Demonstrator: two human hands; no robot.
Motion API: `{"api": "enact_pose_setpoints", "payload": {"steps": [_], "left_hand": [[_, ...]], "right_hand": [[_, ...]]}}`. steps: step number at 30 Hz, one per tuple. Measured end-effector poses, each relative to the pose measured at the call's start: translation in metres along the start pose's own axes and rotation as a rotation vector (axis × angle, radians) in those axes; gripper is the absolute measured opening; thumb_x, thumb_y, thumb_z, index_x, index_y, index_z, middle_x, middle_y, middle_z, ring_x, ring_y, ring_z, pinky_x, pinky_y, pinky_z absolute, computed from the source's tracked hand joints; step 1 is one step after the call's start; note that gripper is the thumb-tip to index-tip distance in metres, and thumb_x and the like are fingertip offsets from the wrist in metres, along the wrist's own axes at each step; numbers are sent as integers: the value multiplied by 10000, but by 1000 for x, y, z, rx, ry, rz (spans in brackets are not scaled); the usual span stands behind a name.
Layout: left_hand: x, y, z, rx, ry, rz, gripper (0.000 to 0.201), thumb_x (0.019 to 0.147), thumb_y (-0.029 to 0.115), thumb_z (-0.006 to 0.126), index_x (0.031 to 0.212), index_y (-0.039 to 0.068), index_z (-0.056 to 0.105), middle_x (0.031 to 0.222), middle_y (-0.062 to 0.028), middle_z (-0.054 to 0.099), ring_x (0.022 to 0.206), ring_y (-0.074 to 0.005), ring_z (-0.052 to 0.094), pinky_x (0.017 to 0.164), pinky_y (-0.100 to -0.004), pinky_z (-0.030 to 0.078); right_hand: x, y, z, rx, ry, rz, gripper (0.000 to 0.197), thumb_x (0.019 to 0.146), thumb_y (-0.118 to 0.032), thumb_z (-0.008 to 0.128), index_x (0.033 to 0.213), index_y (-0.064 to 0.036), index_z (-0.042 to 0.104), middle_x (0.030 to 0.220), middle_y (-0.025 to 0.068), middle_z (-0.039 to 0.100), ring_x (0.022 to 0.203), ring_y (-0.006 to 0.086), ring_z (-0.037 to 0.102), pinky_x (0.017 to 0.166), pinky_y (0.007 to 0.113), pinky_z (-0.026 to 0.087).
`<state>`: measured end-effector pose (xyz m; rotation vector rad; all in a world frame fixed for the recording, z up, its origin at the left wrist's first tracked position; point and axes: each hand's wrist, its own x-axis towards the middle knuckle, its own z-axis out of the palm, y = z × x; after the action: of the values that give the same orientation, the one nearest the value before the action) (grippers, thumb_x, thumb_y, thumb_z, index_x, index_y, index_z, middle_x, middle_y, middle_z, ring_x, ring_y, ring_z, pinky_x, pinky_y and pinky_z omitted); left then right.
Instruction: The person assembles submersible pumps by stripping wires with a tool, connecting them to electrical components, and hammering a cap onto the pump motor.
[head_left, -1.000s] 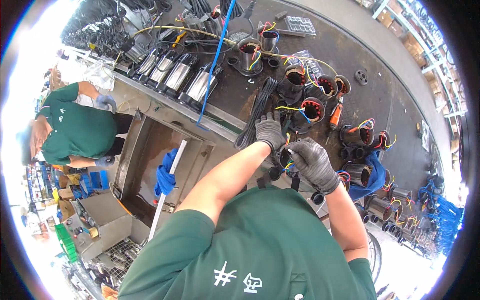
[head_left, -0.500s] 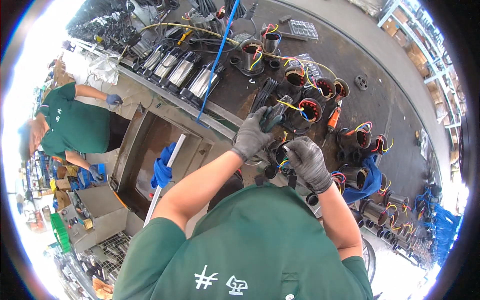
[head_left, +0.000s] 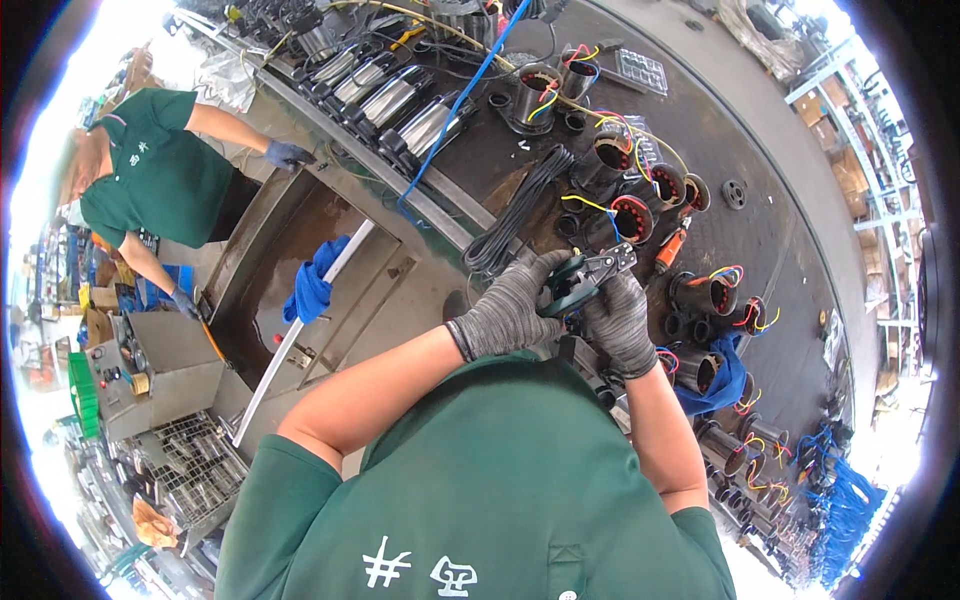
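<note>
My left hand [head_left: 512,308], in a grey glove, is wrapped round dark green-handled wire-stripping pliers [head_left: 572,290], whose metal jaws point up and right. Close against the jaws is my gloved right hand [head_left: 622,325], its fingers curled; the tool partly covers them, and what they hold cannot be made out. Just beyond the pliers stands a dark motor housing [head_left: 630,218] with red-edged windings, yellow and blue wires sticking out. The housing nearest my body is mostly hidden behind my hands. A coil of black cable [head_left: 520,210] lies beyond my left hand.
More wired motor housings [head_left: 708,293] stand along the dark bench [head_left: 770,235]. An orange-handled tool [head_left: 671,250] and a blue cloth [head_left: 722,378] lie to the right. Shiny metal cylinders [head_left: 430,125] line the far left edge. Another person [head_left: 165,170] stands left beside a metal trough [head_left: 262,235].
My left hand has brought the pliers down and right, toward my right hand. My right hand has shifted slightly, now beside the jaws. The view has turned, and the other person's arm reaches the trough.
</note>
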<state>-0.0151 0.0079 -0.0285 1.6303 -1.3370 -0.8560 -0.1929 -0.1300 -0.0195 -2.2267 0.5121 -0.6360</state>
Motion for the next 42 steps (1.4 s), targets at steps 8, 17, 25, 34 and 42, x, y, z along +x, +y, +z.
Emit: {"api": "enact_pose_setpoints", "payload": {"steps": [8,17,25,34,42], "left_hand": [[-8,18,-4,11,1,-39,926,719,127,804,1569,21,454,1297,-273,602,1237,-436,597,1093,-471,484],[-1,40,-20,196,-103,-108,831,763,83,713,1552,9,467,1322,-303,578,1254,-481,573,1129,-489,471],[1,37,-14,270,-122,-125,799,785,94,710,1551,60,483,1288,-310,586,1203,-497,606,1090,-500,507],[22,35,-20,489,-138,-85,625,822,183,831,1396,81,606,1125,-239,708,1065,-427,708,917,-504,578],[31,26,-25,464,-233,-134,480,838,213,838,1257,57,663,970,-222,754,940,-410,747,832,-485,593]], "right_hand": [[0,-3,-1,-26,14,-40,296,891,-115,729,1178,-40,722,1088,198,735,1034,438,707,923,481,569],[-3,1,3,-5,24,-10,277,901,-104,739,1171,-42,730,1078,199,736,1011,421,712,899,478,569],[-3,-2,4,-36,58,-49,268,893,-94,718,1154,-34,723,1051,211,719,976,434,703,864,483,572],[-1,-5,4,-45,76,19,256,877,-86,700,1122,-23,738,1029,235,725,954,442,710,844,483,582],[-2,-8,6,-69,47,66,233,898,-88,717,1121,-31,753,1018,220,736,952,425,724,844,464,587]]}}
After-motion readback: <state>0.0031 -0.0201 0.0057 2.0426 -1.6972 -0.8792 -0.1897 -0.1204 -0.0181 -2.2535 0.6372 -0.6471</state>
